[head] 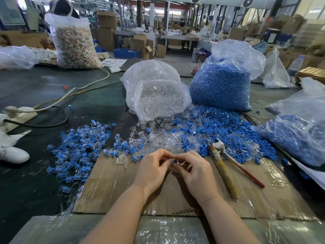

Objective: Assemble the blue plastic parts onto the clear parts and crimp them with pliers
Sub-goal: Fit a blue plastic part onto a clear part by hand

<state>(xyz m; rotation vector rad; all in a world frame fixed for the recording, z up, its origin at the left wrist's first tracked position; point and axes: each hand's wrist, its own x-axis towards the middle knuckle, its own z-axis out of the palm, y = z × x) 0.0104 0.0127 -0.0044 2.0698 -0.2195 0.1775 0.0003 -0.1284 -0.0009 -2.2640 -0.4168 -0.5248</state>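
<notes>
Both hands meet above the taped cardboard sheet [112,184] at the near centre of the bench [35,88]. The left hand [151,170] and right hand [195,173] have fingers curled inward, fingertips almost touching each other; between them sits one blue plastic part [175,161], pinched in the grip of the right thumb and forefinger, with left fingertips just beside it. Whether a clear part is held under it cannot be told; the fingers hide that spot. Pliers [226,161] lie untouched on the cardboard just right of the right hand, head far, handles near, one handle red, the other wrapped in worn tape. Far of the hands: loose heap of clear parts [158,138], merging on the right into a spread of loose blue parts [228,131]. Left of the hands: pile of assembled blue-and-clear pieces [79,148]. Far centre: open bag of clear parts [156,92], tipped toward the heap. To its right, an upright bag of blue parts [221,85]. A further bag holding blue parts [299,131] at right edge. White power strip [17,113] with cables at far left.
</notes>
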